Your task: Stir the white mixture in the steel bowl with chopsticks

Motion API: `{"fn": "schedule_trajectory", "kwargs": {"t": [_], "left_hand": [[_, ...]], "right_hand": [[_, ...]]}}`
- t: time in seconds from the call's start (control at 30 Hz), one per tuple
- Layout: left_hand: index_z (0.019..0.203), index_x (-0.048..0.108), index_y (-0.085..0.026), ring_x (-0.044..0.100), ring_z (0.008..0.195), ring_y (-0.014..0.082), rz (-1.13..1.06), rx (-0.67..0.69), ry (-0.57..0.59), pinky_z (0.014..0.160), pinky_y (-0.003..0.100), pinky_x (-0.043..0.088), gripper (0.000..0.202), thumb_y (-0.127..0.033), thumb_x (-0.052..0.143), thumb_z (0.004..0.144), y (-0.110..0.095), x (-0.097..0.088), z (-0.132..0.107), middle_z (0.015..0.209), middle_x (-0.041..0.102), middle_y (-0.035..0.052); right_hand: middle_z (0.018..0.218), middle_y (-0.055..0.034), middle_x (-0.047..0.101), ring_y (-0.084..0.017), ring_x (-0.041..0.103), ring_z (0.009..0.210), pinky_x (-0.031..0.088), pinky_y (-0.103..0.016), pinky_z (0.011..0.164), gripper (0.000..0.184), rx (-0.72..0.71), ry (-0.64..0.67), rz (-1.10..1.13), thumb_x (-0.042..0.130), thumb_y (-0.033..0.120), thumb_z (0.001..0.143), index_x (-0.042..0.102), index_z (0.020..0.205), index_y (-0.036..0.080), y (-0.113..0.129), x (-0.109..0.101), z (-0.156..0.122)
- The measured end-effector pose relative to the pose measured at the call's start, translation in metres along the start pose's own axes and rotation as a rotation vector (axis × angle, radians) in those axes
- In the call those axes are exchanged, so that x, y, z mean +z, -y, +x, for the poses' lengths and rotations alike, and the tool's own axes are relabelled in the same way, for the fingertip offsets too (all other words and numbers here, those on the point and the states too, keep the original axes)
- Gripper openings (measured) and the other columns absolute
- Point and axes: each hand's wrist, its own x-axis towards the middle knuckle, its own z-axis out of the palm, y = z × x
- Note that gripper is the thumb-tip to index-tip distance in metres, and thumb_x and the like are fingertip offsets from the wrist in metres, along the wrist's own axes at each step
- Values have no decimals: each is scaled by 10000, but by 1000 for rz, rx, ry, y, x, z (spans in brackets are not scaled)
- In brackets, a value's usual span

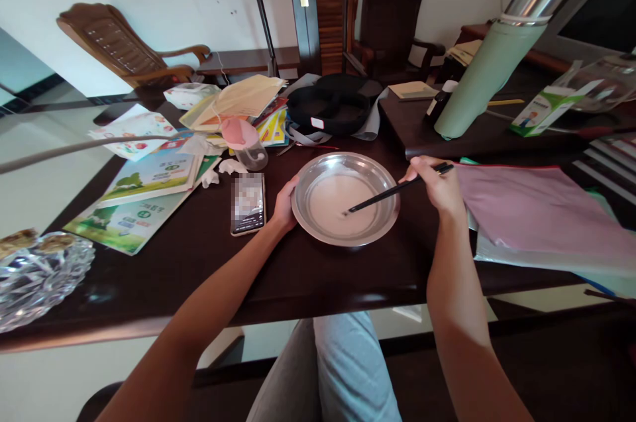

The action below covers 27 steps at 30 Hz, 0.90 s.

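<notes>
A shallow steel bowl with a pale, milky liquid in it stands on the dark wooden table. My left hand grips the bowl's left rim; its fingers are partly hidden behind the edge. In my right hand is a pair of black chopsticks, held from above at the right of the bowl. Their tips dip into the liquid near the middle. Just left of my left hand lies a phone with its screen lit.
Left are booklets, crumpled tissues, a pink-capped bottle and a glass dish. Behind the bowl sits a black bag. At right are a pink folder, a tall green thermos and a small carton.
</notes>
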Motion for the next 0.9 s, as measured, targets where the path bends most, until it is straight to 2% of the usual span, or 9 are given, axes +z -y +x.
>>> {"fn": "schedule_trajectory", "kwargs": {"t": [0.07, 0.13, 0.27, 0.33, 0.47, 0.53, 0.67, 0.73, 0.9], "left_hand": [[832, 734, -183, 744, 1043, 315, -3, -1, 2, 913, 391, 586, 235, -395, 792, 749, 0, 0, 0, 843, 793, 45], [806, 724, -188, 742, 1050, 316, -9, 1, -5, 920, 392, 586, 207, -377, 786, 751, 0, 1, 0, 828, 788, 41], [774, 703, -188, 744, 1031, 310, -4, -8, -20, 919, 391, 586, 211, -377, 792, 745, 1, 0, 1, 798, 779, 36], [787, 709, -186, 748, 1009, 305, -1, -16, -16, 907, 390, 588, 231, -394, 799, 743, 1, -2, 1, 796, 780, 35], [834, 737, -187, 752, 987, 302, 1, 3, -3, 887, 388, 590, 244, -409, 800, 755, 1, -3, 1, 802, 785, 32], [864, 752, -186, 752, 989, 304, 0, 7, 4, 886, 389, 589, 242, -404, 793, 765, 1, -2, 1, 791, 783, 33], [870, 759, -180, 751, 995, 306, -12, -10, -10, 890, 391, 590, 226, -387, 778, 781, 0, 0, 0, 809, 788, 42], [886, 764, -181, 751, 996, 304, -10, -16, -15, 887, 391, 590, 228, -386, 774, 787, 0, 0, 0, 841, 795, 44], [971, 783, -190, 755, 975, 300, -7, 3, -8, 861, 384, 591, 278, -412, 766, 805, 0, 1, 1, 849, 800, 39]], "right_hand": [[640, -17, 751, -245, 745, 704, 569, -388, 768, 465, -5, 126, 1, 749, 688, 802, 726, 608, 266, 2, 4, -1], [697, -23, 780, -250, 756, 757, 569, -389, 800, 456, -19, 171, -18, 757, 696, 790, 752, 650, 261, 3, 7, -1], [651, -13, 759, -221, 709, 663, 552, -379, 758, 457, -21, -34, -30, 746, 654, 829, 712, 598, 261, -2, 0, 1], [592, -6, 721, -214, 691, 615, 548, -378, 734, 484, -8, -72, -7, 728, 652, 847, 685, 562, 262, -3, -2, 0], [649, -17, 757, -239, 743, 709, 566, -388, 784, 484, 3, 136, -2, 748, 709, 789, 723, 605, 262, 3, 4, 0], [707, -23, 788, -248, 755, 760, 569, -393, 810, 476, -7, 157, -14, 763, 720, 763, 741, 639, 261, 4, 7, 1], [642, -13, 756, -231, 715, 672, 555, -391, 758, 470, -5, -74, -23, 756, 690, 793, 703, 588, 271, -2, -3, 2], [582, -11, 717, -225, 688, 612, 548, -394, 720, 495, 7, -118, 1, 735, 690, 814, 675, 550, 276, -4, -6, 2], [659, -23, 765, -243, 742, 709, 559, -388, 769, 483, 1, 150, -2, 754, 710, 780, 724, 599, 263, 5, 5, -1]]}}
